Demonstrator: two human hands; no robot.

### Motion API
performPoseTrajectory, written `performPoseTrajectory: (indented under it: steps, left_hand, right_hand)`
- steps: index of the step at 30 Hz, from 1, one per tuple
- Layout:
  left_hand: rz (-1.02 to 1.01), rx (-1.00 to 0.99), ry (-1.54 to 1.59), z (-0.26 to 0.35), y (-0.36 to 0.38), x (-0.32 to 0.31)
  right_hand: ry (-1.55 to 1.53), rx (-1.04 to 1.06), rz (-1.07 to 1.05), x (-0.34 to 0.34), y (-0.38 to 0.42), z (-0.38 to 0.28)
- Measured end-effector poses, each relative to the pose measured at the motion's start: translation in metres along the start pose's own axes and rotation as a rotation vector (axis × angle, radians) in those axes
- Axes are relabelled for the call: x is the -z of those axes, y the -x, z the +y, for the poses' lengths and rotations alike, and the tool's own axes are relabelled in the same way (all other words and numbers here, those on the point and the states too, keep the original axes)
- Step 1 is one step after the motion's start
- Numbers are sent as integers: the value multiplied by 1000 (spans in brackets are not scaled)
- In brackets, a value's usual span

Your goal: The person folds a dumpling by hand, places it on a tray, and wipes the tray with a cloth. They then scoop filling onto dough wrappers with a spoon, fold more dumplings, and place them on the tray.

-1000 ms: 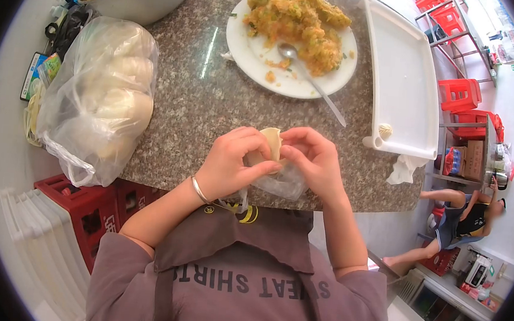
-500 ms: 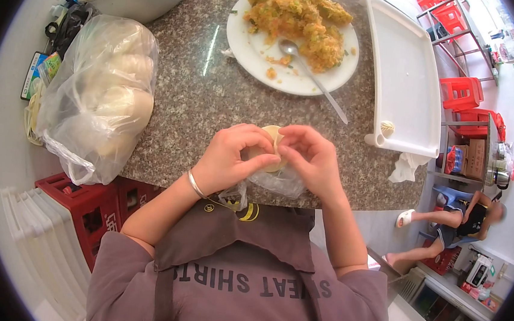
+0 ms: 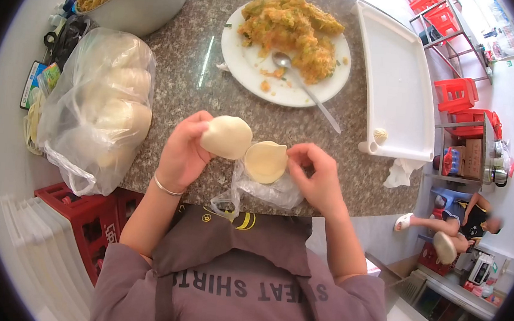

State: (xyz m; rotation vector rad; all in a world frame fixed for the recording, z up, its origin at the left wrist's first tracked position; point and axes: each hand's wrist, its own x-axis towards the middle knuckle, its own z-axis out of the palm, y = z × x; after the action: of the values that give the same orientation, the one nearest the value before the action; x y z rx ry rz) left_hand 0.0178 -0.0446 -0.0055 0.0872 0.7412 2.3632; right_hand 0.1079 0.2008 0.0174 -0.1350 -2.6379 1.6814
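Observation:
A round, pale dumpling wrapper [image 3: 227, 137] is pinched by its left edge in my left hand [image 3: 186, 152], raised over the counter. Right beside it, more round wrappers [image 3: 265, 163] lie on a crumpled clear plastic bag [image 3: 266, 191] near the counter's front edge. My right hand [image 3: 316, 176] is closed, thumb and fingertips at the lifted upper-right rim of the top wrapper there. Beyond my hands stands a white plate [image 3: 235, 56] heaped with orange-green filling [image 3: 297, 31]. A metal spoon [image 3: 311, 89] rests on it, its handle overhanging the rim.
On the right, a white tray [image 3: 399, 75] bears one pleated dumpling [image 3: 380, 135], with a tissue [image 3: 402, 173] close by. To the left are a plastic bag of dough [image 3: 101, 106] and a metal pot [image 3: 142, 3] of filling. A person [image 3: 463, 219] sits at far right.
My hands have moved apart. The left one has gone left with a wrapper lifted from the others, while the right one stays at the wrappers on the bag.

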Motion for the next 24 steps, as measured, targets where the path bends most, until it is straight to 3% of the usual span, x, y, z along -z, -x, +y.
performPoseTrajectory:
  steps: [3,5,6,8,11,15,16,18,24]
  left_hand:
    - [163,9,184,5,-1,-11]
    - [77,47,193,0,-6,-15]
    - [114,70,147,-4,-8,-20]
    - [116,124,137,-11,-12,-24]
    - [125,161,196,-19,-15,-23]
    - [136,133,183,-16,-12,-19]
    - [135,129,181,-15,-12,-19]
    - [243,104,174,-13,-10,-19]
    - [225,145,174,-14,-16,-23]
  right_hand:
    - [201,192,105,13,-10,-6]
    - [447,406,376,25,-31,-9]
    - [452,409,385,27,-41,-5]
    - [508,178,320,28,-55,7]
    - [479,99,228,22,-64,3]
    - [493,360,248,25,-65,5]
    - [491,364,248,28,-62,-2]
    - [422,175,410,35,-52,-18]
    - [475,178,330,24,-33,16]
